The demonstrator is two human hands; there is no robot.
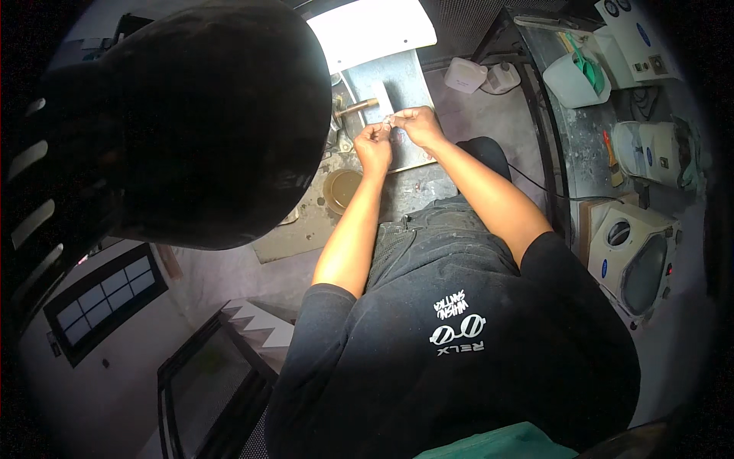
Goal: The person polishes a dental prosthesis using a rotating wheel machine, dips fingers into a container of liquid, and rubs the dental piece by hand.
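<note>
Both of my hands meet above a metal tray (pixel 417 88) on the workbench. My left hand (pixel 374 147) is closed in a pinch, thumb and fingertips together. Against it, my right hand (pixel 420 128) pinches from the other side. Between the fingertips shows a small, pale, shiny piece (pixel 388 120), too small to name. Just beyond my left hand lies a brown rod-like handle (pixel 358 108), its end near an upright pale strip (pixel 384 98) on the tray. A round brown bowl (pixel 342 190) sits left of my left forearm.
A white lamp panel (pixel 375 34) hangs over the tray. A large black rounded object (pixel 222 122) fills the upper left. To the right, a side bench carries a white bin (pixel 575 80) and beige machines (pixel 631 260). Plastic jugs (pixel 465 75) stand behind the tray.
</note>
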